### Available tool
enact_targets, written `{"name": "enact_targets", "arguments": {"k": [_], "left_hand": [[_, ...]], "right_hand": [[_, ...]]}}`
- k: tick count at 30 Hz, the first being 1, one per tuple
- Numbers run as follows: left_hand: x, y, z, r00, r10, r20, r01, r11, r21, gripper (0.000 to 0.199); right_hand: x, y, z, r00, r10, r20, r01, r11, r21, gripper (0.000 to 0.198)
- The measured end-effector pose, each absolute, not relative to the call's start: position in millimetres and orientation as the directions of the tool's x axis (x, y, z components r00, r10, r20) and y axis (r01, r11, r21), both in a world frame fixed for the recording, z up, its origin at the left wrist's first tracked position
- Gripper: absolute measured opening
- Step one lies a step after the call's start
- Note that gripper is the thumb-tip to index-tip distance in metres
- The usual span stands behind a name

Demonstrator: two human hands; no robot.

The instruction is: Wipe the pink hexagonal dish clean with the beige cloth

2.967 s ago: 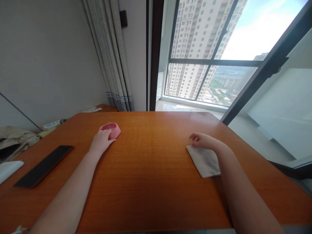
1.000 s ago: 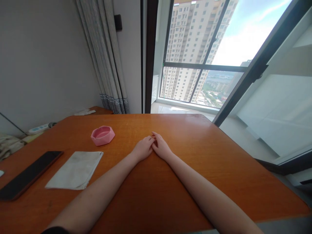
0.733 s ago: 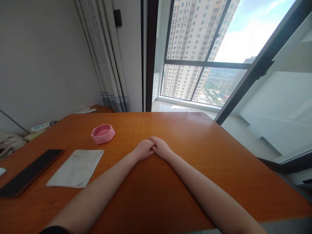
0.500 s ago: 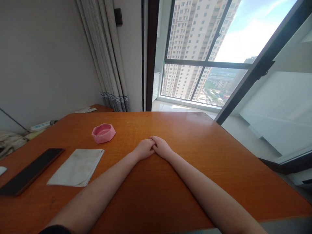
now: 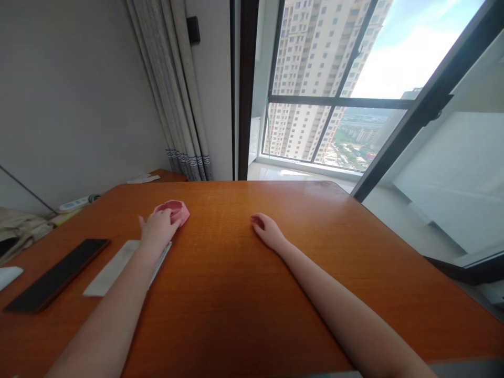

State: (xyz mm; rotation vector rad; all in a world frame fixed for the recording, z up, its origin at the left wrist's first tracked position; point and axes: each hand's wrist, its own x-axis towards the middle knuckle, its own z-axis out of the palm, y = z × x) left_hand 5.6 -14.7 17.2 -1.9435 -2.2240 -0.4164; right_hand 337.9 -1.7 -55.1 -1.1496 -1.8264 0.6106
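Observation:
On the left part of the wooden table (image 5: 220,304), my left hand (image 5: 159,228) is over the near side of a pink, angular ashtray (image 5: 181,212). Its fingers are apart and reach over the rim, the thumb by the near right wall; no firm hold shows. My left forearm crosses above a folded white cloth (image 5: 112,268) and hides part of it. Near the table's middle my right hand (image 5: 268,231) rests on its side, loosely cupped, with a gap between thumb and fingers and nothing in it.
A long black flat object (image 5: 59,275) lies left of the cloth, with a white item (image 5: 10,275) at the table's left edge. A power strip (image 5: 76,203) and fabric (image 5: 23,226) are beyond that edge. A curtain (image 5: 173,89) and a large window (image 5: 307,128) stand behind.
My hands were clasped together at the table's middle. My left hand has let go and moved left to the ashtray; my right hand has stayed about where it was.

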Motion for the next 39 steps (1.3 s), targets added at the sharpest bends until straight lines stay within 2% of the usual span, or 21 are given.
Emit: {"name": "enact_targets", "arguments": {"k": [2, 4, 10, 14, 18, 20, 25, 33, 36, 39], "left_hand": [[-4.6, -10.2, 10.2, -0.088, 0.975, 0.202, 0.994, 0.072, 0.083, 0.043], [-7.3, -6.3, 6.5, -0.041, 0.981, 0.189, 0.997, 0.026, 0.079, 0.043], [34.7, -12.3, 17.6, 0.004, 0.947, 0.32, 0.981, -0.067, 0.185, 0.034], [99.8, -35.5, 17.6, 0.238, 0.884, 0.402, 0.895, -0.361, 0.263, 0.029], [149.8, -59.4, 6.5, 0.434, 0.821, 0.371, 0.773, -0.551, 0.314, 0.022], [160.6, -66.0, 2.5, 0.473, 0.813, 0.339, 0.752, -0.574, 0.325, 0.02], [162.2, -67.1, 0.1, 0.496, 0.816, 0.296, 0.752, -0.574, 0.322, 0.017], [159.2, -61.0, -8.5, 0.517, 0.805, 0.289, 0.753, -0.589, 0.294, 0.017], [157.6, -62.4, -1.7, 0.543, 0.786, 0.297, 0.719, -0.617, 0.319, 0.027], [138.5, -65.9, 17.3, 0.493, 0.778, 0.39, 0.669, -0.626, 0.402, 0.041]], "right_hand": [[339.3, -0.9, -55.6, -0.173, 0.901, 0.398, 0.451, 0.431, -0.781, 0.024], [340.8, -0.5, -55.1, -0.161, 0.909, 0.385, 0.454, 0.415, -0.789, 0.022], [340.6, 4.0, -52.0, -0.039, 0.935, 0.351, 0.402, 0.337, -0.851, 0.017], [341.1, 5.2, -47.2, 0.025, 0.938, 0.346, 0.357, 0.315, -0.879, 0.024], [340.2, -2.0, -39.2, -0.028, 0.936, 0.35, 0.196, 0.349, -0.917, 0.038], [338.6, -6.6, -35.0, -0.086, 0.927, 0.365, 0.158, 0.374, -0.914, 0.039], [334.9, -11.2, -30.8, -0.128, 0.931, 0.341, 0.219, 0.362, -0.906, 0.035], [334.1, -6.4, -42.4, -0.135, 0.923, 0.36, 0.409, 0.383, -0.828, 0.041], [333.9, -6.8, -42.7, -0.144, 0.923, 0.358, 0.424, 0.384, -0.82, 0.042], [335.4, -6.4, -43.1, -0.173, 0.92, 0.351, 0.437, 0.391, -0.81, 0.043]]}}
